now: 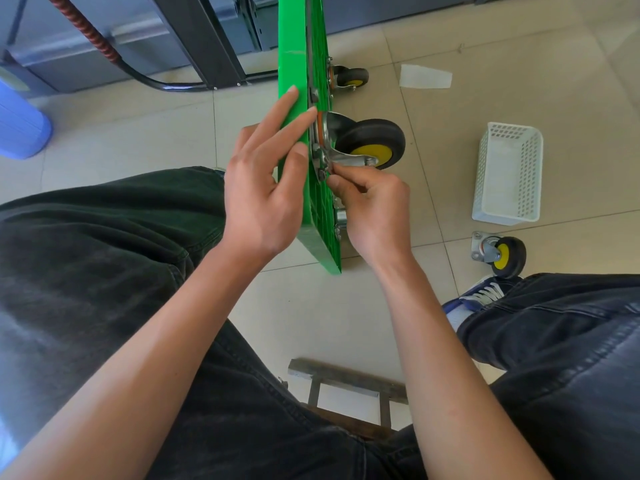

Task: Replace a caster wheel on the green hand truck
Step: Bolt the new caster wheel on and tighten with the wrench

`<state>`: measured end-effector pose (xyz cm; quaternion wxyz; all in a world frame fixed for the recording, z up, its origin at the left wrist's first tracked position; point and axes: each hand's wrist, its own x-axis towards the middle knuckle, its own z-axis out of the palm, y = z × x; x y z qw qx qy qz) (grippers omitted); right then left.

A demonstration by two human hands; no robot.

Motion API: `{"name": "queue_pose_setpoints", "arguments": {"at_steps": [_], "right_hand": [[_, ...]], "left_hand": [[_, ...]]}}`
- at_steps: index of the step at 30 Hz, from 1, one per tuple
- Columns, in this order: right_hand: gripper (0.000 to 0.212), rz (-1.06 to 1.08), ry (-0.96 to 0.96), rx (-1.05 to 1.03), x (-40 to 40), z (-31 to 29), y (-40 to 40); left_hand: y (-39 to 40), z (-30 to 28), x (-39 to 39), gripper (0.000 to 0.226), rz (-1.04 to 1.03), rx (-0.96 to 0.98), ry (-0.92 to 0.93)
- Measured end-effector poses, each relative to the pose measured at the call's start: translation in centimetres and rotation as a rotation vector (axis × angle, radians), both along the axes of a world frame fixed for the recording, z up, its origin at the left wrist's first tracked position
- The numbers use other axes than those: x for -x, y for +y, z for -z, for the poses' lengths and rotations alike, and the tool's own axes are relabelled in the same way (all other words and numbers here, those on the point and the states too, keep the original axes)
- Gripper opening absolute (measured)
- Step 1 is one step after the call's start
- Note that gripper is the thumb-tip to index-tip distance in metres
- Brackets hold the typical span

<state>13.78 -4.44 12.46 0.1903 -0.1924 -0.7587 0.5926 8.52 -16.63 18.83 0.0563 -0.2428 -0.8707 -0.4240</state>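
Note:
The green hand truck (294,36) stands on its edge on the tiled floor in front of me. A black caster wheel with a yellow hub (374,142) sits against its underside on a metal mounting plate (320,147). My left hand (266,181) lies flat against the green deck, fingers straight, behind that plate. My right hand (370,206) pinches a small fastener (330,171) at the plate's lower corner. A loose caster (502,254) lies on the floor at the right. A further mounted caster (351,77) shows farther up the deck.
A white perforated basket (509,174) stands on the floor at the right. A paper scrap (426,77) lies beyond it. A blue bin (17,123) is at the left. A black handle tube (166,85) and grey cabinets lie behind. A wooden stool (346,379) sits between my legs.

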Motion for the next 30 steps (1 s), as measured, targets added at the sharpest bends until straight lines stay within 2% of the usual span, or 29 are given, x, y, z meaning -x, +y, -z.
{"name": "queue_pose_setpoints", "arguments": {"at_steps": [12,18,30], "right_hand": [[0.024,0.075,0.094,0.077,0.6,1.3,-1.2],[0.023,0.060,0.133,-0.032,0.7,1.7,-0.4],[0.021,0.062,0.133,-0.079,1.2,2.1,-0.2]], "left_hand": [[-0.1,0.2,0.1,0.038,0.002,-0.013,0.001],[-0.1,0.3,0.2,0.039,0.001,-0.013,-0.002],[-0.1,0.3,0.2,0.038,-0.004,-0.009,0.005]]}}
